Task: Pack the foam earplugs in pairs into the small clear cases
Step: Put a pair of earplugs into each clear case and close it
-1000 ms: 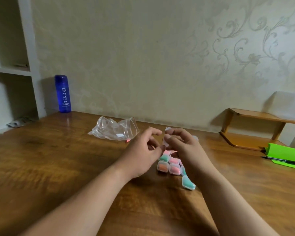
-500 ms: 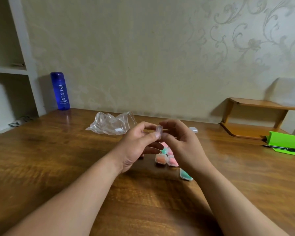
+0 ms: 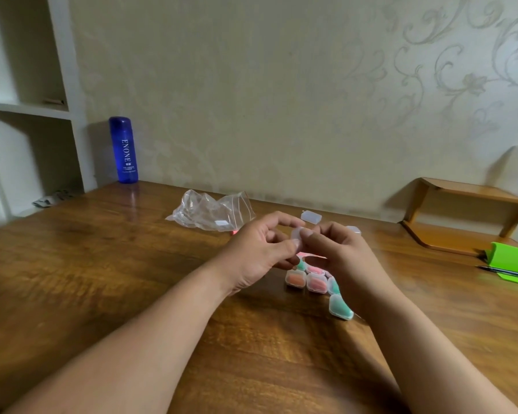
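Head view. Both forearms reach in from the near edge over a dark wooden table (image 3: 102, 264) and meet near its middle. The left hand (image 3: 260, 252) and the right hand (image 3: 341, 255) are raised off the tabletop and share one small clear case (image 3: 296, 234). The left thumb and forefinger are curled in and pinch its left side, and the right thumb and forefinger pinch its right side. The remaining fingers of each hand are bent loosely beneath. The case looks pale and translucent, and whether anything lies inside it cannot be told.

Below the hands, on the wood, sits a tight cluster of filled cases (image 3: 315, 282), most of them touching one another and partly hidden by the fingers. The orange-filled case (image 3: 295, 279) is leftmost in the front row, with a pink one just beside it. The green-filled case (image 3: 340, 307) lies nearest the viewer, against the right wrist.

Two empty cases (image 3: 311, 217) rest beyond the hands toward the wall, the right-hand one half covered by the knuckles.

Surroundings: a crumpled plastic bag (image 3: 210, 213) lies on the table just behind the left hand. A blue bottle (image 3: 123, 149) stands upright at the far left corner against the wall, beside a white shelf unit (image 3: 27, 106). At the far right stands a low wooden riser (image 3: 461, 216) and, nearer the viewer, a green stand (image 3: 510, 258) with a dark pen (image 3: 506, 270) lying across its base.
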A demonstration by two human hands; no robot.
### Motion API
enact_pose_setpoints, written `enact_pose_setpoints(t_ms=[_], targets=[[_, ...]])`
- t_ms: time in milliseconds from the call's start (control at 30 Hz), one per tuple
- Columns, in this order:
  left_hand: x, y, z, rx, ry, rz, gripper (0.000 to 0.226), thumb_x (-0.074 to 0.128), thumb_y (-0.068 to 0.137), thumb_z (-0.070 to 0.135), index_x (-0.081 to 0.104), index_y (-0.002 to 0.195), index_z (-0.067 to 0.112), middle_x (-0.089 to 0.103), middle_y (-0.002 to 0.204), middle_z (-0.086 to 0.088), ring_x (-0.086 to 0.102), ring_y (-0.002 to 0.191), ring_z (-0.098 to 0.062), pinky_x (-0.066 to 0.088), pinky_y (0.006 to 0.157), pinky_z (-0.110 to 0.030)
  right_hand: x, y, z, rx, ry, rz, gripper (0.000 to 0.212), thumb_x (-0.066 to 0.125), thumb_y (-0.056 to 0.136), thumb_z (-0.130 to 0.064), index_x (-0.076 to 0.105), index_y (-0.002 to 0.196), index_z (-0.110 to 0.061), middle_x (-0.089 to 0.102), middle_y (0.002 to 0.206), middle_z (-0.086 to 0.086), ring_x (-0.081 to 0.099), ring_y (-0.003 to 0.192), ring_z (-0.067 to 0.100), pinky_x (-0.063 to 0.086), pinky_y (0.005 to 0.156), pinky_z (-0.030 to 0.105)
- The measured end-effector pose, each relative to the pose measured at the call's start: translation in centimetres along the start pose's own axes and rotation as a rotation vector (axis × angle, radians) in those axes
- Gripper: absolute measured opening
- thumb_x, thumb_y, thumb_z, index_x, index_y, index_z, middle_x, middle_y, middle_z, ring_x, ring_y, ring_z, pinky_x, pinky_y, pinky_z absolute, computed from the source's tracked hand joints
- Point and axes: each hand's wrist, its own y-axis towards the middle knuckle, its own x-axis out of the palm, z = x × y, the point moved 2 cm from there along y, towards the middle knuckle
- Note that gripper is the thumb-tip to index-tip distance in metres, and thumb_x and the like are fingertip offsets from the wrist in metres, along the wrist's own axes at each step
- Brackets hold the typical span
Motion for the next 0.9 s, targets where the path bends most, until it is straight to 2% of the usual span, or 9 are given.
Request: enact_pose_setpoints(t_ms=[67,133,233,300,433,667,800,900], targets=[[0.0,-0.1,0.2,-0.006,0.016,-0.005,0.027,0.070,0.103,0.017,0.067,0.127,0.028,0.079,0.106,-0.013,0.080,0.094,-0.021,0.056,0.068,-0.014,-0.1,0.0,0.0,0.018,0.003,-0.028,0.030,0.076,0.097,-0.030,0.069,0.105,-0.002,0.079,0.101,0.016,0.078,0.099,0.028,0.057,0.104,0.055],[0.0,-0.1,0.3,-0.002,0.023,-0.009,0.025,0.071,0.103,0.019,0.068,0.126,0.028,0.079,0.104,-0.011,0.080,0.094,-0.021,0.058,0.070,-0.017,-0.1,-0.1,-0.2,0.001,-0.035,-0.028,0.027,0.077,0.097,-0.030,0.069,0.101,-0.005,0.078,0.100,0.015,0.077,0.101,0.030,0.056,0.104,0.057],[0.0,0.0,0.1,0.005,-0.008,-0.015,0.025,0.073,0.101,0.019,0.069,0.124,0.025,0.080,0.101,-0.011,0.079,0.097,-0.026,0.065,0.087,-0.039,0.1,-0.2,-0.4,-0.067,-0.123,0.009,0.023,0.076,0.097,-0.032,0.069,0.095,-0.010,0.078,0.096,0.010,0.075,0.101,0.031,0.056,0.101,0.059],[0.0,0.1,-0.1,0.001,-0.033,-0.013,0.023,0.073,0.100,0.018,0.069,0.123,0.022,0.080,0.098,-0.011,0.079,0.097,-0.028,0.065,0.092,-0.046,0.4,-0.3,-0.5,-0.108,-0.152,0.030,0.022,0.075,0.098,-0.030,0.069,0.093,-0.010,0.078,0.091,0.008,0.074,0.097,0.033,0.057,0.097,0.059],[0.0,0.2,-0.4,-0.009,-0.053,-0.016,0.021,0.070,0.102,0.012,0.068,0.122,0.018,0.080,0.093,-0.008,0.079,0.094,-0.028,0.064,0.089,-0.044,0.7,-0.5,-0.5,-0.160,-0.201,0.065,0.016,0.075,0.097,-0.025,0.068,0.092,-0.012,0.075,0.086,0.007,0.071,0.093,0.038,0.058,0.088,0.062],[0.1,0.2,-0.6,-0.061,-0.130,-0.012,0.018,0.069,0.100,0.006,0.068,0.117,0.012,0.078,0.095,-0.013,0.078,0.087,-0.029,0.065,0.084,-0.043,0.9,-0.4,-0.1,-0.164,-0.226,0.063,0.010,0.074,0.095,-0.020,0.067,0.096,-0.014,0.075,0.084,0.002,0.073,0.088,0.030,0.061,0.085,0.057],[-0.4,0.2,-0.2,-0.095,-0.197,0.054,0.017,0.069,0.100,0.007,0.067,0.116,0.013,0.079,0.095,-0.020,0.077,0.082,-0.031,0.066,0.070,-0.036,0.6,-0.1,0.1,-0.136,-0.162,0.106,0.014,0.068,0.090,-0.023,0.065,0.101,-0.015,0.075,0.095,0.010,0.075,0.095,0.027,0.064,0.086,0.054],[-0.4,0.3,0.2,-0.106,-0.265,0.083,0.020,0.066,0.100,0.005,0.068,0.119,0.012,0.079,0.098,-0.023,0.078,0.080,-0.030,0.063,0.064,-0.030,0.3,0.0,0.0,-0.121,-0.121,0.121,0.009,0.062,0.099,-0.016,0.066,0.107,-0.015,0.075,0.102,0.009,0.076,0.098,0.024,0.066,0.083,0.045]])
